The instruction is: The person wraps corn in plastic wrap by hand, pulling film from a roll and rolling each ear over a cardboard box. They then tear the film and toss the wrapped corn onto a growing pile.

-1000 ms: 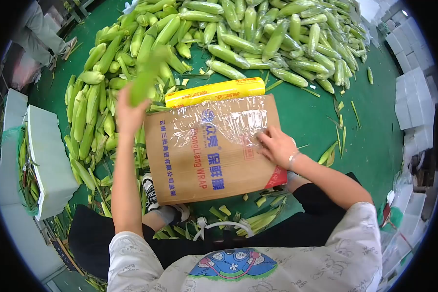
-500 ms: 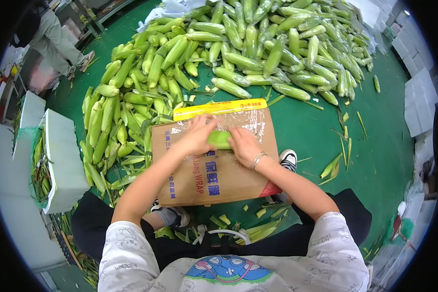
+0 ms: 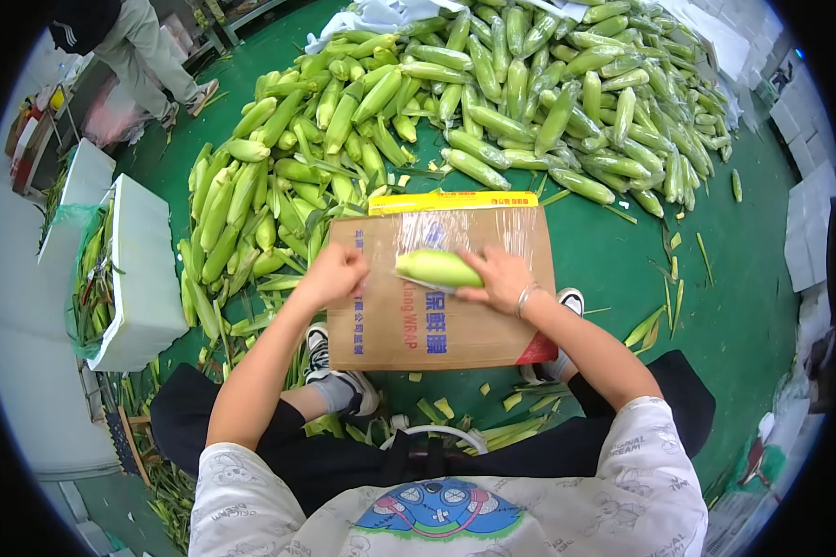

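My right hand [image 3: 500, 281] grips the right end of a pale green ear of corn [image 3: 439, 268], its thumb below and fingers above. Clear plastic film shows along the ear's lower edge. The ear lies over the printed top of a cardboard box [image 3: 381, 325] in front of me. To its left, my left hand [image 3: 337, 276] is closed above the box's left side, apart from the ear. Anything inside those fingers is hidden. A yellow cling film carton [image 3: 453, 201] lies along the box's far edge, with shiny film stretched from it over the cardboard.
Unwrapped corn ears [image 3: 241, 200] are heaped at the left, film-wrapped ears [image 3: 576, 111] at the back right. A white foam bin [image 3: 144, 269] with husks stands at the left. Another person's legs [image 3: 144, 65] show at upper left. Husk scraps litter the green floor [image 3: 697, 306].
My left hand has let go of the ear, moved left and closed. The ear, now tilted and more exposed, stays in my right hand. The view has shifted slightly.
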